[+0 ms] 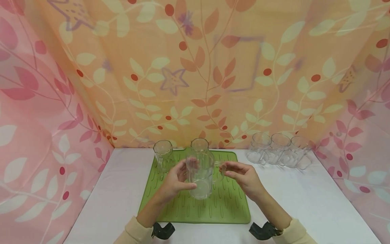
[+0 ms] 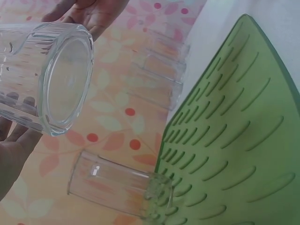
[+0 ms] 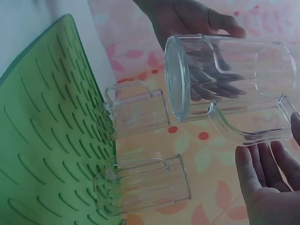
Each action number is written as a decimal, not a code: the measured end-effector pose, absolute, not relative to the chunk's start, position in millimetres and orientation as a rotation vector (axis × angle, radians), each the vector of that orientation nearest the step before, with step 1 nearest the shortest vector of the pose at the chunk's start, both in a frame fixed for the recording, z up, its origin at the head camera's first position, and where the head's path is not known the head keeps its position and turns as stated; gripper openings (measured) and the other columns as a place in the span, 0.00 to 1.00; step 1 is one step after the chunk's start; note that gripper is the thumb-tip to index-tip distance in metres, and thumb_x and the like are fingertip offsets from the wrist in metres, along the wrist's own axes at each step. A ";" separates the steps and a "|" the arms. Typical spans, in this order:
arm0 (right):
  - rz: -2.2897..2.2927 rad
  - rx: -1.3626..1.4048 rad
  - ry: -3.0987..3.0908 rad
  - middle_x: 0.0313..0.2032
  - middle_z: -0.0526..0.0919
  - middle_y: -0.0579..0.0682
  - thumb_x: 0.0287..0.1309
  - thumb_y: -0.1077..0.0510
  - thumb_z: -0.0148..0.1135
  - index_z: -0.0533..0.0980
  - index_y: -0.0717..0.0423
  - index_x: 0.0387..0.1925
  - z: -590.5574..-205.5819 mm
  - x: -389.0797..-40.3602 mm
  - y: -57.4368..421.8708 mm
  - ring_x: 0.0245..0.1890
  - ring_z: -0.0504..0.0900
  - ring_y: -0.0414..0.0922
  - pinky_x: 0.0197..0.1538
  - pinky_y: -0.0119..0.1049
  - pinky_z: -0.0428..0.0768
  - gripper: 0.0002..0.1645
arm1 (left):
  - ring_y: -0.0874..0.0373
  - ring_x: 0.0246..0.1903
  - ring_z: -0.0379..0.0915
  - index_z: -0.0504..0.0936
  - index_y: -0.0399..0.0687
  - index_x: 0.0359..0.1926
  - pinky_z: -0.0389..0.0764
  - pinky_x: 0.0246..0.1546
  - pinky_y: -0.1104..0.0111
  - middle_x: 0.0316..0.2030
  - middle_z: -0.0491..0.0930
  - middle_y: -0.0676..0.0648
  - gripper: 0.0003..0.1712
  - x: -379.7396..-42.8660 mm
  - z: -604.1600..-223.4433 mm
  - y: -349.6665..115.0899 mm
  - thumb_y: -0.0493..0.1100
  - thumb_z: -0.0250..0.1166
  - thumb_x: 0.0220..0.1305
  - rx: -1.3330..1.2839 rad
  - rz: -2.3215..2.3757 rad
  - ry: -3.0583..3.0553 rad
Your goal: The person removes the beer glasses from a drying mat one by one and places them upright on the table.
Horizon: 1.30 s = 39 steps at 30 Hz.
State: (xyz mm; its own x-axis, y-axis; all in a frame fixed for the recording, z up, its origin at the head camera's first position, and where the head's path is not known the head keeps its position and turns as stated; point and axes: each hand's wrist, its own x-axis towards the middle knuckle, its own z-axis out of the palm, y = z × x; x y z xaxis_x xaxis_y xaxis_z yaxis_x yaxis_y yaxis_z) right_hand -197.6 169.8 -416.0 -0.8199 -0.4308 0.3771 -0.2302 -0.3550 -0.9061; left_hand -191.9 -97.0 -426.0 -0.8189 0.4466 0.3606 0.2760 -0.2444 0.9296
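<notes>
A clear glass mug [image 1: 201,186] is held up above the green mat [image 1: 231,203], its handle turned to the right. My left hand [image 1: 175,181] grips the body from the left side, fingers behind the glass and thumb in front. With its fingertips, my right hand [image 1: 246,178] pinches the handle [image 3: 253,136]. The mug's round base [image 2: 70,82] faces the left wrist camera. Two more glass mugs are at the mat's back edge: one mug [image 1: 163,149] at the left, another mug [image 1: 199,144] in the middle, partly hidden behind the held one.
Three glass mugs [image 1: 275,149] stand close together on the white table [image 1: 289,203] at the back right, beyond the mat. A patterned orange cloth [image 1: 201,101] hangs right behind the table. Pink cloth [image 1: 45,152] closes off both sides.
</notes>
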 end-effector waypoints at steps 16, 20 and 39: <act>-2.287 -0.902 1.775 0.45 0.82 0.50 0.57 0.74 0.52 0.74 0.69 0.48 -421.5 -196.9 166.8 0.44 0.81 0.45 0.48 0.36 0.79 0.17 | 0.43 0.60 0.61 0.60 0.35 0.63 0.65 0.60 0.69 0.59 0.65 0.34 0.44 -189.0 -427.4 -96.2 0.28 0.70 0.44 0.928 2.169 1.910; -2.265 -0.898 1.823 0.44 0.83 0.50 0.56 0.74 0.53 0.74 0.72 0.47 -420.5 -196.2 167.4 0.43 0.82 0.45 0.45 0.37 0.80 0.15 | 0.43 0.60 0.61 0.60 0.35 0.63 0.65 0.60 0.68 0.59 0.65 0.33 0.44 -188.8 -428.5 -96.4 0.29 0.71 0.43 0.937 2.165 1.905; -2.185 -0.959 1.880 0.41 0.84 0.49 0.53 0.74 0.56 0.75 0.73 0.44 -421.2 -198.6 170.9 0.41 0.83 0.45 0.42 0.38 0.82 0.15 | 0.42 0.60 0.60 0.60 0.36 0.63 0.64 0.61 0.68 0.59 0.64 0.30 0.44 -188.7 -430.2 -97.0 0.31 0.71 0.44 0.977 2.159 1.870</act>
State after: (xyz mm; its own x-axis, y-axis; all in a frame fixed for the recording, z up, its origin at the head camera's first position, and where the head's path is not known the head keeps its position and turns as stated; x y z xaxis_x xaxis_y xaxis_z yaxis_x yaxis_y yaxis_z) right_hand -198.6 170.9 -421.2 -0.7958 -0.4642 0.3889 -0.3151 -0.2310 -0.9205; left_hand -188.7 -97.0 -430.2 -0.7837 0.4873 0.3852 0.3120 -0.2275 0.9224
